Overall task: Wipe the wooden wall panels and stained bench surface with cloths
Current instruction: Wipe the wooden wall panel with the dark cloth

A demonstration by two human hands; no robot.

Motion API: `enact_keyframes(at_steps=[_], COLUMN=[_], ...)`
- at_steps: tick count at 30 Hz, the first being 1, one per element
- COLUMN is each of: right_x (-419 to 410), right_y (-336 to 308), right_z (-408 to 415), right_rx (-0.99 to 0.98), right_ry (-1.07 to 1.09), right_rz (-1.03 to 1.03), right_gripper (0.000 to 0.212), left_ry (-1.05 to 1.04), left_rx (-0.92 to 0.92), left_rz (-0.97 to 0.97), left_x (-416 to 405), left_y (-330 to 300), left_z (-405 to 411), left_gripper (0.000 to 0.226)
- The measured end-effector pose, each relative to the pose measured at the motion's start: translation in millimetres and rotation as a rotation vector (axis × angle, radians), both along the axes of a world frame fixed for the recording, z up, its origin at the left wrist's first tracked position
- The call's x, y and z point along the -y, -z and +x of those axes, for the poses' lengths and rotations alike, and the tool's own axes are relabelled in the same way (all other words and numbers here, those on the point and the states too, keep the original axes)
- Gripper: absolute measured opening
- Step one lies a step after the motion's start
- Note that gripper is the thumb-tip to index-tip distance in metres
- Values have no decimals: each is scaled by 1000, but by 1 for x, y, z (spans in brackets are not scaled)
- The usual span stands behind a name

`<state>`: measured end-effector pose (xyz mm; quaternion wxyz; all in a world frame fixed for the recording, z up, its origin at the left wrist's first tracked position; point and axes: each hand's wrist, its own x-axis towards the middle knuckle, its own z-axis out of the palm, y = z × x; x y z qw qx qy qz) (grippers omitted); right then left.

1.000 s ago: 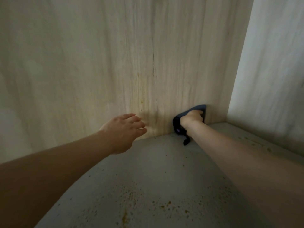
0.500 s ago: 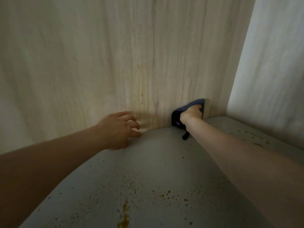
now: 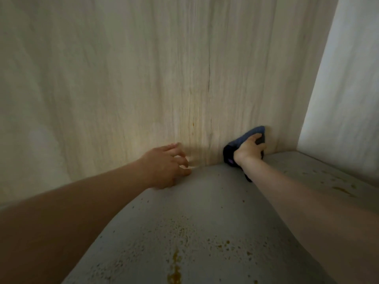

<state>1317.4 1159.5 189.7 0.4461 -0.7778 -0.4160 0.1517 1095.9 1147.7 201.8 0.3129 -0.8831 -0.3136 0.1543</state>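
Observation:
A pale wooden wall panel (image 3: 143, 78) fills the back, with a dark vertical crack and yellowish streaks near its foot. My right hand (image 3: 249, 149) presses a dark blue cloth (image 3: 254, 133) against the panel's bottom, close to the right corner. Part of the cloth hangs down onto the bench under my wrist. My left hand (image 3: 164, 165) holds nothing, its fingers loosely curled with the tips near the wall where it meets the bench. The grey bench surface (image 3: 205, 201) carries orange-brown spots and a drip stain in the near middle.
A second pale panel (image 3: 344, 89) forms the right side wall, brighter than the back one. More brown spots (image 3: 342, 190) lie on the bench at the right, near that wall.
My left hand has dropped toward the bench and curled its fingers. My right hand with the cloth has shifted slightly up and right along the wall's foot. The view has tilted down.

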Motion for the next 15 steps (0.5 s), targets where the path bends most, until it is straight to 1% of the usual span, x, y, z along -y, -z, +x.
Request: enact_keyframes(at_steps=[1,2,3,4,5,7,8,11,13,15], right_x=[1,-4,-1,-2,1,8,13,15,12,7], right_y=[2,4,3,7,11,17,19,15,5,-3], right_z=[-9,-16,-35,-54,-74,-112,-120,-94,-62,-49], right_rx=[-29,-16,-8,64,116,281,338,445,402,276], right_ry=[34,51,12,-14,-57,-140,-156,-259,-241,-129], right_rz=[-12,-27,-44,-58,-31,31,69,166,196,118], right_gripper=[74,78,83,88,91,93,94,93,94,100], left_ry=[-3,-7,-10,-3,5,32,30,-13,-29,-42], left_rx=[-4,-4,1,6,4,10,10,7,49,60], left_rz=[0,2,2,5,16,53,63,71,108,131], left_x=[1,3,6,8,12,16,19,24,28,31], left_y=[0,1,0,-2,-5,-11,-13,-23,-29,-34], left_z=[0,-1,-2,-4,-8,-18,-23,-43,-50,-58], left_gripper=[55,54,54,53,53,52,51,48,48,49])
